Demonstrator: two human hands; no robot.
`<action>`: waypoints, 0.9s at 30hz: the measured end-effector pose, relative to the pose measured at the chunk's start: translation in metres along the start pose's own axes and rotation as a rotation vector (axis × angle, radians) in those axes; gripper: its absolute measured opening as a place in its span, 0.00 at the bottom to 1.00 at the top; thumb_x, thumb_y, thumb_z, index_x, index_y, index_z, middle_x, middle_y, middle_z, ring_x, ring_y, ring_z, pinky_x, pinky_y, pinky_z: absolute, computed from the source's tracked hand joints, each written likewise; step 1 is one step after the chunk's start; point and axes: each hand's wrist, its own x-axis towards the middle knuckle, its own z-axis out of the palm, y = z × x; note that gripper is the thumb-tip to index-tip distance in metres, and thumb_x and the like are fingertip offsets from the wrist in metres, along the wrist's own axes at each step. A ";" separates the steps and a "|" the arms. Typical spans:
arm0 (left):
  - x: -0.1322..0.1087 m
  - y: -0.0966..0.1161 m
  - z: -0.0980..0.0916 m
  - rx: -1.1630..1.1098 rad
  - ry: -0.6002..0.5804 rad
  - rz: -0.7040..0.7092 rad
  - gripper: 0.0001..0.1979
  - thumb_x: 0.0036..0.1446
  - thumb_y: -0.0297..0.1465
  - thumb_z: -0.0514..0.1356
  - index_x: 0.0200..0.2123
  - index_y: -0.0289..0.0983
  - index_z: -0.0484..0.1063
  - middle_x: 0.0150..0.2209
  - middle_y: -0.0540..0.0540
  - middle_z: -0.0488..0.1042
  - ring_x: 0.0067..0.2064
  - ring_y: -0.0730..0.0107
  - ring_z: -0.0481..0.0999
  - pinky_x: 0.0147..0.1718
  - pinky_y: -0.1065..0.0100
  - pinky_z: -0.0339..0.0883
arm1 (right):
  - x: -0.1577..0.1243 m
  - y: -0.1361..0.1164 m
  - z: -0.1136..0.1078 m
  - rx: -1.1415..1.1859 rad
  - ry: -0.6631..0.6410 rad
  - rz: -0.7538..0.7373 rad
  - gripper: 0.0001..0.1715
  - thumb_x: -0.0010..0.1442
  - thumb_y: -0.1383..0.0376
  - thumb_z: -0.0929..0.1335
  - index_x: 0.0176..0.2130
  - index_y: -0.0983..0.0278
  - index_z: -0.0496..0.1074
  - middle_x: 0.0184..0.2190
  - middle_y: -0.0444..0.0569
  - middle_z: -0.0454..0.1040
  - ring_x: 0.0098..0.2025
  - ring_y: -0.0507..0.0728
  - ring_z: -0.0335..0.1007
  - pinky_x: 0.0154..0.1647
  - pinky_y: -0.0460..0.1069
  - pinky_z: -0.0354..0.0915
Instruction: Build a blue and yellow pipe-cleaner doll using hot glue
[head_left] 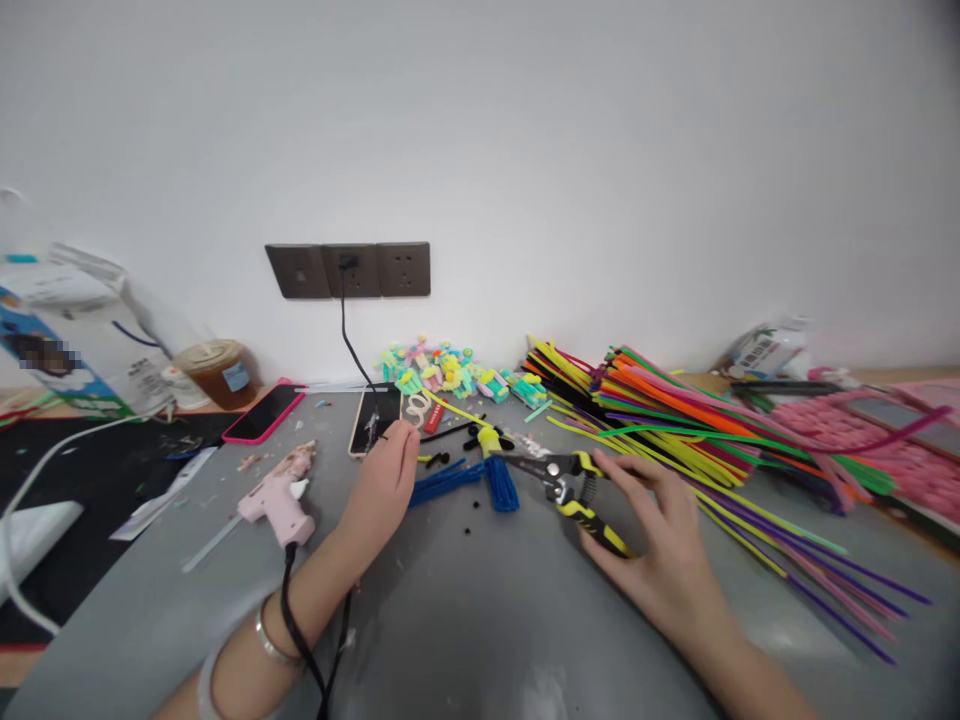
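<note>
My right hand (664, 545) is wrapped round the black and yellow handles of spring-loaded pliers (555, 475). Their handles are spread, and the jaws point left to a short bundle of blue pipe cleaners (502, 487). More blue pipe cleaners (450, 484) lie between that bundle and my left hand. A fuzzy yellow piece (489, 441) sits just above the blue bundle. My left hand (382, 485) is closed in front of a phone (365, 420); its fingers hide whatever they hold.
A pink glue gun (279, 502) with a black cord lies left of my left arm. Behind are a pink-edged phone (264, 413), a lidded drink cup (219, 375) and small colourful pipe-cleaner figures (450, 372). Long multicoloured pipe cleaners (675, 410) spread across the right side.
</note>
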 end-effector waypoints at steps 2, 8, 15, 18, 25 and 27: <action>0.001 -0.002 0.000 0.062 -0.021 0.044 0.15 0.69 0.33 0.44 0.27 0.40 0.57 0.29 0.50 0.64 0.31 0.65 0.68 0.32 0.66 0.60 | -0.001 0.011 -0.005 -0.005 0.005 0.079 0.35 0.60 0.59 0.69 0.64 0.58 0.60 0.51 0.58 0.66 0.52 0.68 0.67 0.53 0.64 0.63; 0.001 -0.013 0.004 0.149 -0.040 0.020 0.08 0.67 0.30 0.49 0.33 0.39 0.63 0.35 0.46 0.70 0.36 0.62 0.73 0.36 0.63 0.65 | -0.015 0.062 -0.016 -0.015 -0.201 0.221 0.32 0.56 0.54 0.68 0.58 0.61 0.69 0.45 0.57 0.70 0.44 0.67 0.73 0.45 0.60 0.69; -0.002 -0.018 0.011 0.143 0.018 0.019 0.12 0.62 0.28 0.57 0.49 0.38 0.64 0.46 0.41 0.73 0.46 0.56 0.75 0.46 0.56 0.69 | -0.018 0.069 -0.007 -0.290 -0.279 0.237 0.32 0.56 0.49 0.66 0.53 0.66 0.75 0.43 0.62 0.74 0.44 0.74 0.72 0.43 0.66 0.67; -0.003 -0.016 0.010 0.117 -0.008 0.015 0.10 0.64 0.31 0.56 0.48 0.38 0.65 0.45 0.42 0.74 0.48 0.55 0.74 0.47 0.55 0.69 | -0.010 0.055 0.000 -0.401 -0.229 0.252 0.33 0.60 0.47 0.63 0.52 0.67 0.74 0.44 0.65 0.73 0.46 0.76 0.70 0.44 0.69 0.65; -0.003 -0.015 0.010 0.072 -0.113 0.040 0.05 0.63 0.29 0.55 0.43 0.39 0.68 0.44 0.43 0.76 0.47 0.56 0.74 0.48 0.55 0.68 | 0.059 -0.037 0.007 0.160 -0.180 0.037 0.19 0.67 0.60 0.62 0.53 0.64 0.70 0.50 0.59 0.73 0.54 0.65 0.68 0.55 0.60 0.65; -0.003 -0.014 0.012 0.037 -0.094 0.066 0.05 0.63 0.29 0.56 0.40 0.40 0.70 0.42 0.44 0.77 0.46 0.57 0.75 0.47 0.56 0.69 | 0.082 -0.087 0.014 0.306 -0.266 -0.047 0.16 0.67 0.66 0.62 0.52 0.64 0.70 0.49 0.57 0.74 0.52 0.62 0.69 0.55 0.58 0.66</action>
